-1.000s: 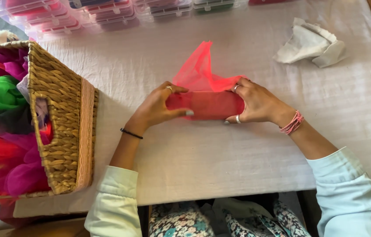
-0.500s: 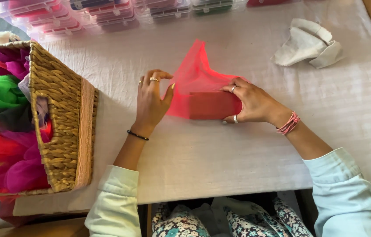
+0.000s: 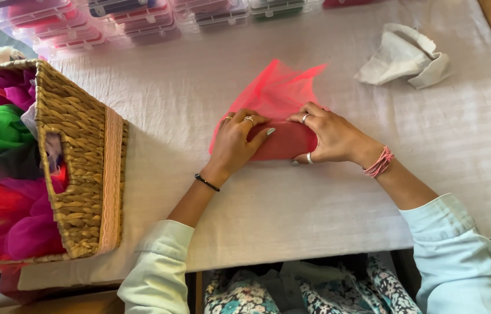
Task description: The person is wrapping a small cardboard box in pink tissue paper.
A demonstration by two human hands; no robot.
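A piece of red mesh fabric (image 3: 280, 93) lies on the white tablecloth, its near part folded into a thick dark red band (image 3: 285, 142). My left hand (image 3: 235, 142) presses flat on the band's left end, fingers spread. The band's right end is covered by my right hand (image 3: 330, 136), whose fingers curl over the top edge. The loose sheer part of the fabric fans out beyond both hands toward the far side.
A woven basket (image 3: 85, 163) full of coloured mesh fabrics stands at the left. A crumpled white cloth (image 3: 402, 55) lies at the far right. Several clear plastic boxes (image 3: 135, 17) line the far edge. The table's front edge (image 3: 292, 259) is near my body.
My left hand lifted off and came back down on the folded band. The loose part of the fabric has spread flatter and wider on the table.
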